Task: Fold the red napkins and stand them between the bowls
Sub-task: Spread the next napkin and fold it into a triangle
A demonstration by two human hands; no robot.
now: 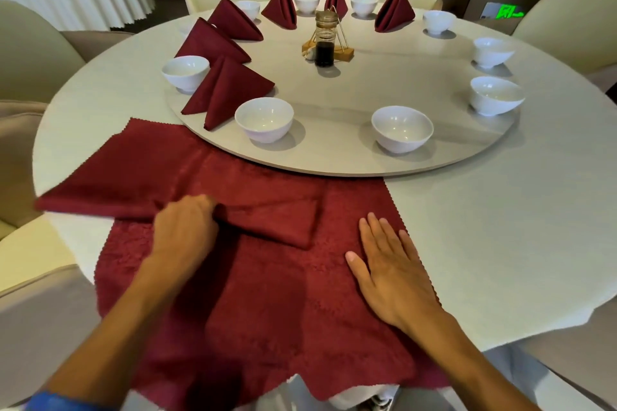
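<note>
Left hand [185,227] is gripping a bunched fold of the dark red cloth napkin being worked [187,190], fingers curled over the crease, near the table's front edge. Right hand [394,273] is lying flat, fingers straight and slightly spread, pressing on the flat dark red napkins spread underneath [300,293], which are hanging over the near edge of the round white table [484,243].

Six folded red napkin cones, e.g. [227,89], are standing on the pale round turntable [334,156] along its left and far arc, set by the white ceramic bowls such as [264,123]. The gaps on the right, beside bowls like [402,128] and [496,94], are holding no napkin yet, so the task looks roughly half done.

Risks, as judgement:
- Left grip is catching more than one layer, so a pull could be dragging the underlying cloth along too; the flat right palm seems to be guarding against that.
- The overhanging pile could be sliding off the front edge if the right hand lifts while the left is tugging.
- The crease is looking uneven, so the cone may be flopping when stood.
- The working napkin's far corner is lying just beside the turntable rim; a sweep could be nudging the nearest cone or bowl.
- A glass bottle of dark liquid [324,39] is standing at the centre, well apart, low risk.
</note>
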